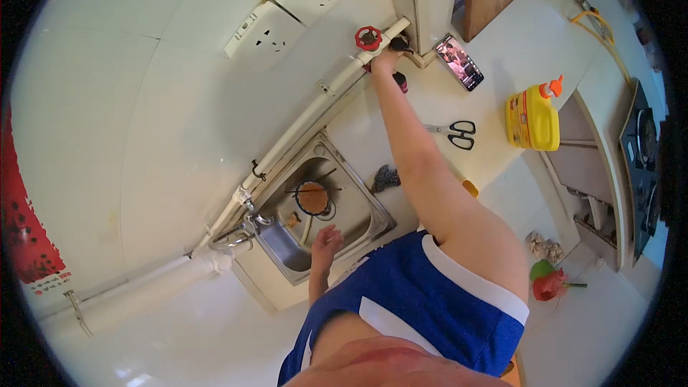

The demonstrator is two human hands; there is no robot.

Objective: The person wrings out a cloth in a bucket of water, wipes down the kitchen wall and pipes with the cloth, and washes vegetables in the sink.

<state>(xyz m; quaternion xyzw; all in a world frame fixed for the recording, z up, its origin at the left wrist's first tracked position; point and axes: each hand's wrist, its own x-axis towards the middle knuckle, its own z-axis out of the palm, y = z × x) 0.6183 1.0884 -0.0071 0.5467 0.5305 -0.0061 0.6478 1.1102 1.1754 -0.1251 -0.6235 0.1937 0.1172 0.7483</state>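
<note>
Over the front edge of the steel sink (380, 223), my left hand (327, 242) hangs with loosely bent fingers and nothing in it. In the sink lie a round pan or bowl (312, 198) with a brown inside, thin dark sticks and a small yellowish scrap (293, 220). My right arm stretches to the far corner of the counter. There my right hand (385, 62) is beside a small dark object (399, 44), below the red valve wheel (368, 38). Its fingers are mostly hidden, so its grip is unclear. A dark and red item (400, 82) stands close to the wrist.
On the counter are a lit phone (460, 62), black-handled scissors (460, 135), a yellow jug (532, 118) with an orange pump and a dark scouring pad (386, 178). A white pipe (304, 110) runs along the wall to the faucet (251, 223). At right is a stove (641, 150).
</note>
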